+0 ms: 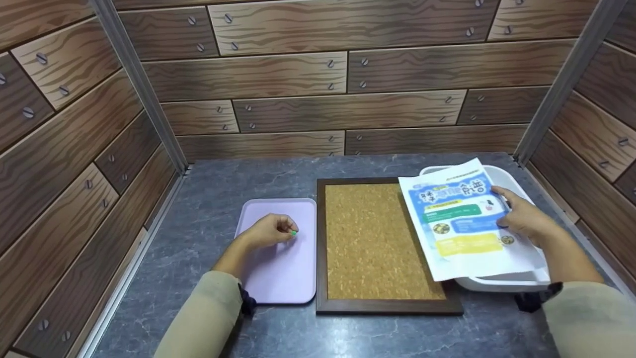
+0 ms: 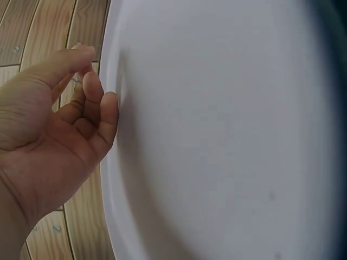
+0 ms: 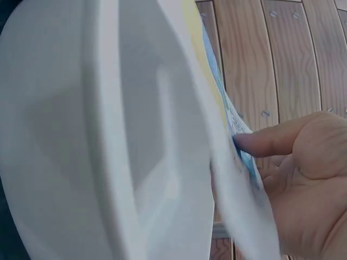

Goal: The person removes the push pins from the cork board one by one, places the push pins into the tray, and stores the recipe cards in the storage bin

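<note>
Right hand (image 1: pixel 527 219) pinches a printed paper sheet (image 1: pixel 459 231) by its edge, over a rounded white tray (image 1: pixel 502 285) and part of a flecked, dark-framed cork board (image 1: pixel 370 243); left hand (image 1: pixel 267 230) pinches a green object (image 1: pixel 294 232) above a smooth lilac tray (image 1: pixel 283 283). Plank-patterned walls (image 1: pixel 298 74) enclose the marbled tabletop (image 1: pixel 169 258).

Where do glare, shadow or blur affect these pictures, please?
Head view: glare on the dark table in front of the corkboard; left wrist view: a shadow band along the tray, whose right edge blurs; right wrist view: the paper and white bin look soft, the wood-patterned wall sharper.
</note>
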